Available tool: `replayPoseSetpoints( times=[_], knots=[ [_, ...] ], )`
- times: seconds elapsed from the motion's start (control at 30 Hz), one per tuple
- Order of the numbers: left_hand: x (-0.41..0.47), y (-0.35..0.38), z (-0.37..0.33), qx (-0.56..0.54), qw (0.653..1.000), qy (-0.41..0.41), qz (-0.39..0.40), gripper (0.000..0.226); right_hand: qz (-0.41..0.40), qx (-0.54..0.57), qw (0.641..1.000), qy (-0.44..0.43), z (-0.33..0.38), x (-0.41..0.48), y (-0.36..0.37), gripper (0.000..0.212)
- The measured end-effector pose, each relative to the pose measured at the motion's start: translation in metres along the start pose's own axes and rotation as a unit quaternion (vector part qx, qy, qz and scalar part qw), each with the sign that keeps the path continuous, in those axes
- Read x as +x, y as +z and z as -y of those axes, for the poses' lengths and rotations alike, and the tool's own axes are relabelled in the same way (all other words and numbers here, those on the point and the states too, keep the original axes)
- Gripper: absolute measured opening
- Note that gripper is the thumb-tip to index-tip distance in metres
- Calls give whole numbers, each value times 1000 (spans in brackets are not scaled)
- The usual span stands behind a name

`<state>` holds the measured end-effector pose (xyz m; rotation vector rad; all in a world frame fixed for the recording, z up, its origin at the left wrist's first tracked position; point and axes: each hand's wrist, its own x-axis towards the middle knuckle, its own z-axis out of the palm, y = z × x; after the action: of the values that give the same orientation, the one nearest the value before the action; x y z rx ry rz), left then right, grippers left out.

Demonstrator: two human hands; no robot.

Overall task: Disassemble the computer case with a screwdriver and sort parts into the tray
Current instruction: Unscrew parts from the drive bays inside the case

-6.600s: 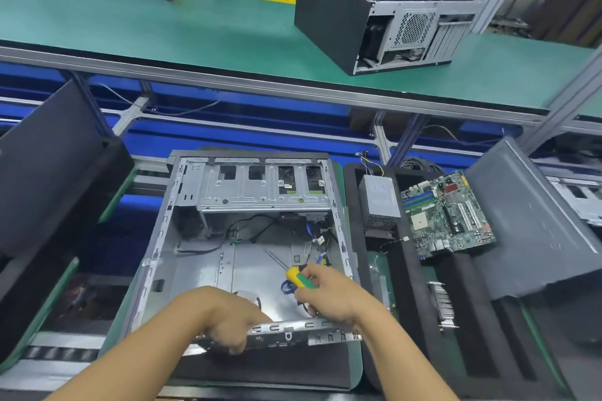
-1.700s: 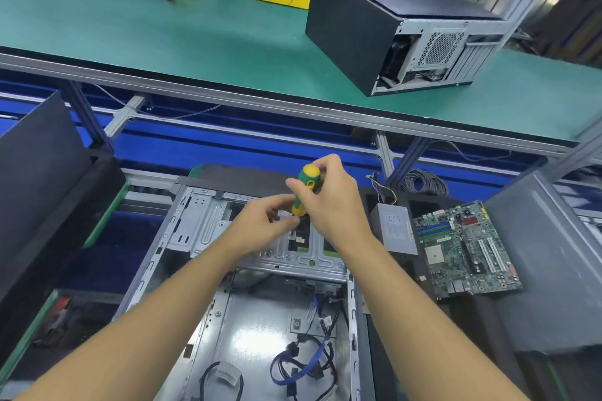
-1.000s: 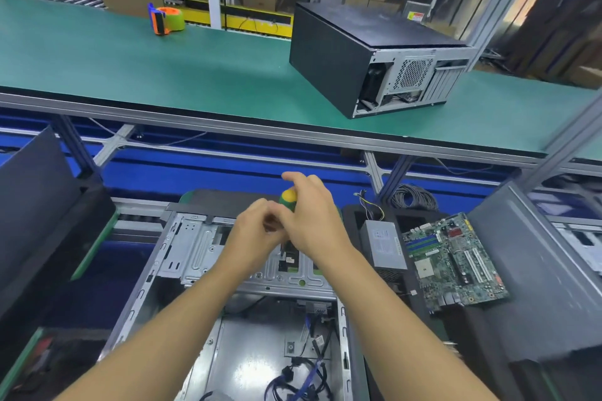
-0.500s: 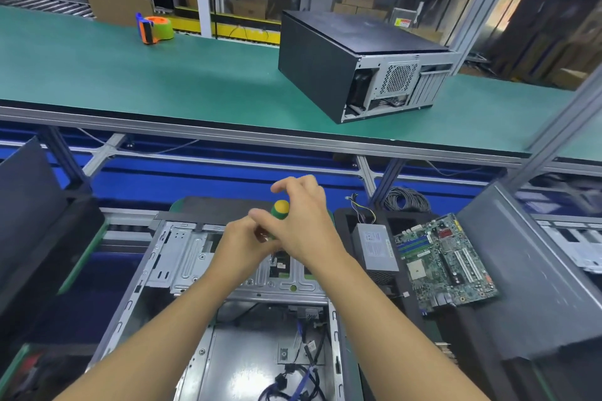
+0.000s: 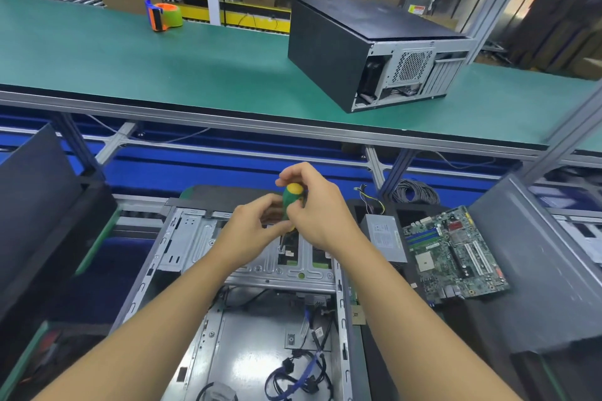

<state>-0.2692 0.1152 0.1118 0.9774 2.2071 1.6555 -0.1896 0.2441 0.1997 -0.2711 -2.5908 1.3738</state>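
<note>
Right hand (image 5: pixel 321 208) is wrapped round the top of the green-and-yellow-handled screwdriver (image 5: pixel 293 202), fingertips over its yellow cap. Left hand (image 5: pixel 250 231) is curled in against the lower handle, pinching it steady. Both grips are closed on the tool, nothing loose. The shaft runs down to the silver perforated steel drive cage (image 5: pixel 195 238) at the far end of the open grey steel computer case (image 5: pixel 254 335). The tip looks seated on a screw there, though the screw itself is too small for me to make out.

How far along? A fair way, I'd say. The case lies open on its side in front of me, its board area bare. The black foam tray (image 5: pixel 408 216) sits just beside its right edge. In the tray lie the grey boxy power supply (image 5: pixel 384 238) and the green motherboard (image 5: pixel 452 257), side by side. A flat grey metal side panel (image 5: pixel 534 254) leans further right.

What's left, as I judge it: this cage has to come free and go across. The tangle of blue and black cables (image 5: pixel 303 378) on the case floor needs pulling too. Beyond, on the green conveyor belt (image 5: pixel 130 58), a closed black computer case (image 5: pixel 368 49) waits untouched.
</note>
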Motion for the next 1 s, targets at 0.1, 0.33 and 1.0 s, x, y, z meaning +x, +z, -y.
replayPoseSetpoints(
  times=[0.1, 0.33, 1.0],
  knots=[
    [0, 1, -4, 21, 999, 9, -41, 25, -38, -52, 998, -15, -2, 0, 6, 21],
    [8, 3, -7, 57, 998, 6, 8, 23, -37, -116, 992, -24, -5, 5, 6, 26],
    [1, 0, 2, 10, 998, -3, 66, 23, 23, -50, 998, 11, -6, 10, 5, 45]
  ],
)
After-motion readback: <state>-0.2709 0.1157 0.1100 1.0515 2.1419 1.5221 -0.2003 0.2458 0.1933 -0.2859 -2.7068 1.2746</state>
